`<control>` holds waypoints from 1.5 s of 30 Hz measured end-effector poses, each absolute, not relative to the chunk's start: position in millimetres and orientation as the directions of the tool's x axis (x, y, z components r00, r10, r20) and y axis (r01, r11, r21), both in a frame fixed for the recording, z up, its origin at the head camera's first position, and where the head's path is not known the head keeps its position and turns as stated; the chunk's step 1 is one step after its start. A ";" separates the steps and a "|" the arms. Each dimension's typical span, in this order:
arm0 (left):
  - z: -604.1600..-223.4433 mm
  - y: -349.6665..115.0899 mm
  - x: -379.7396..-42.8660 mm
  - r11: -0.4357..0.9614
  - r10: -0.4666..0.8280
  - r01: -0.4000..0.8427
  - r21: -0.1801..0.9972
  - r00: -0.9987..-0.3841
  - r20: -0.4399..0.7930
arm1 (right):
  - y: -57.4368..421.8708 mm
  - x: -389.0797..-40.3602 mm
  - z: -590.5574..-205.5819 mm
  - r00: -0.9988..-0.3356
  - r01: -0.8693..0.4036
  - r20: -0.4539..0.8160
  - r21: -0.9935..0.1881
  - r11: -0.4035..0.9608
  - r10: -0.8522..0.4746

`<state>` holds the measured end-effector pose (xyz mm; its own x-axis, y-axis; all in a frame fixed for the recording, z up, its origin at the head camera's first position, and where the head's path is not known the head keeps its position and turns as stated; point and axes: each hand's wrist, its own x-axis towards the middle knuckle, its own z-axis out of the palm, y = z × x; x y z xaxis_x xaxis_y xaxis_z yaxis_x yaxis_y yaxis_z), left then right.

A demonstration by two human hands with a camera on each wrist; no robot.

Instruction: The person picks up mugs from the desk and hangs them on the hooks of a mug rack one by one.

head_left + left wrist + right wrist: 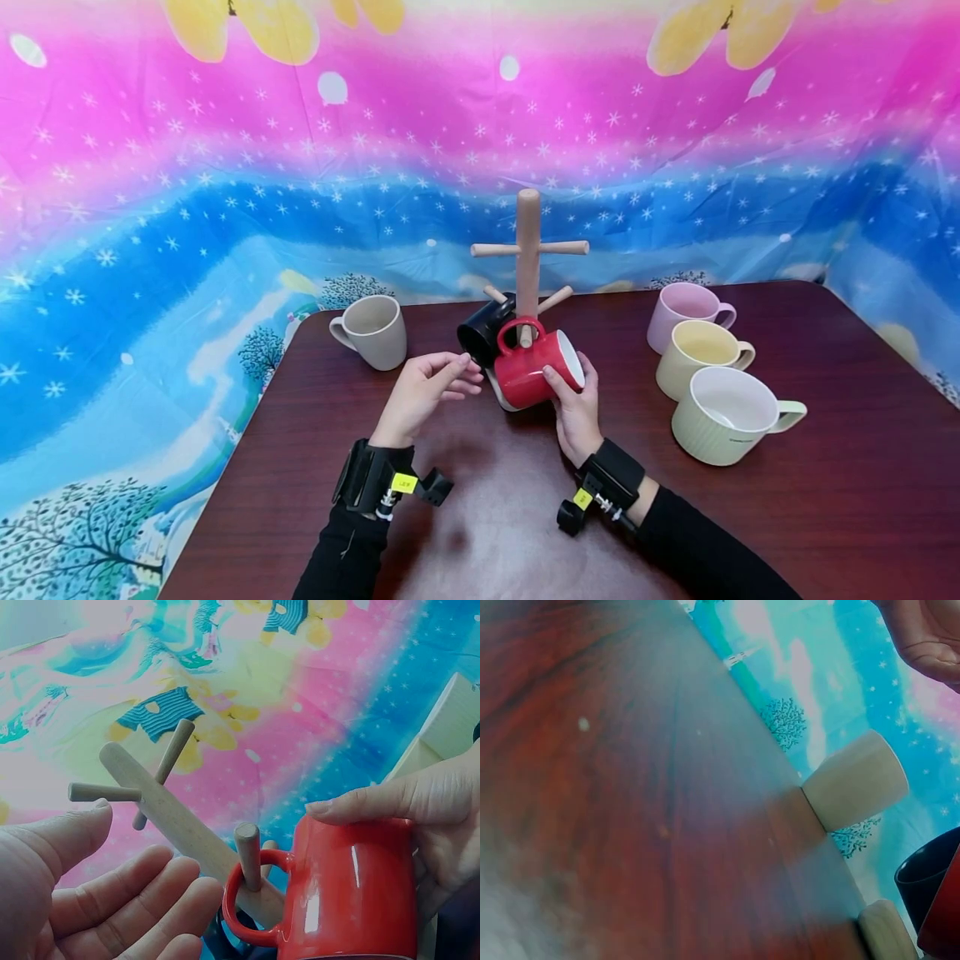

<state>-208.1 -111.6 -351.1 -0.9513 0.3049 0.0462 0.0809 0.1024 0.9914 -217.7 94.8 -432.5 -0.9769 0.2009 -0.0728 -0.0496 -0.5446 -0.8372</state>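
The red mug [528,371] is tipped on its side, its white inside facing right. My right hand [577,412] grips it near the rim, thumb on the front. In the left wrist view, a lower peg [247,855] of the wooden mug tree [528,242] passes through the mug's handle loop [251,941]. A black mug [487,329] tilts at the tree's left side, partly hidden behind the red one. My left hand [427,392] hovers just left of both mugs, fingers loosely bent with nothing between them.
A grey-beige mug [378,333] stands at the back left. Along the right stand a pink mug [678,317], a cream-yellow mug [697,358] and a pale green mug [723,425], close together. Bare upper pegs [566,247] stick out sideways. A printed cloth [420,167] hangs behind the table [510,508].
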 end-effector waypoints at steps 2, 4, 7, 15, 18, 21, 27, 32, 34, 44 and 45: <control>-351.1 -111.6 -207.8 0.102 0.306 0.080 0.992 -0.951 0.045 | 96.0 -217.7 -432.9 -0.973 -0.074 -0.054 -0.847 -0.526 0.224; -350.9 -111.7 -207.6 0.100 0.308 0.079 0.992 -0.950 0.044 | 98.2 -217.6 -432.3 -0.966 -0.103 -0.033 -0.857 -0.504 0.255; -350.2 -112.2 -207.5 0.096 0.306 0.080 0.992 -0.951 0.047 | 103.5 -218.6 -427.6 -0.957 -0.120 -0.034 -0.860 -0.496 0.290; -350.6 -113.8 -209.2 0.104 0.299 0.076 0.992 -0.953 0.041 | 133.7 -231.7 -403.4 -0.918 -0.144 -0.107 -0.808 -0.571 0.382; -351.3 -113.8 -210.2 0.108 0.301 0.070 0.992 -0.953 0.034 | 143.9 -233.3 -395.8 -0.917 -0.104 -0.145 -0.813 -0.573 0.372; -351.8 -113.8 -210.6 0.110 0.302 0.065 0.992 -0.953 0.029 | 150.9 -232.5 -387.7 -0.934 -0.042 -0.161 -0.837 -0.546 0.319; -352.4 -113.8 -210.5 0.107 0.309 0.062 0.992 -0.951 0.026 | 160.4 -226.2 -366.0 -0.960 0.008 -0.138 -0.884 -0.467 0.244; -352.6 -113.9 -210.5 0.112 0.313 0.064 0.992 -0.949 0.026 | 169.4 -217.4 -347.0 -0.980 -0.042 -0.028 -0.937 -0.347 0.195; -352.6 -114.2 -210.3 0.121 0.321 0.068 0.990 -0.947 0.026 | 175.0 -214.2 -342.4 -0.988 -0.095 0.059 -0.964 -0.249 0.146; -355.2 -117.0 -209.6 0.279 0.337 0.157 0.947 -0.940 0.057 | 189.0 -197.6 -329.9 -0.934 -0.336 0.290 -0.526 0.781 -0.207; -356.2 -117.0 -209.7 0.339 0.332 0.189 0.922 -0.941 0.071 | 189.6 -195.9 -329.4 -0.941 -0.324 0.247 -0.461 0.826 -0.231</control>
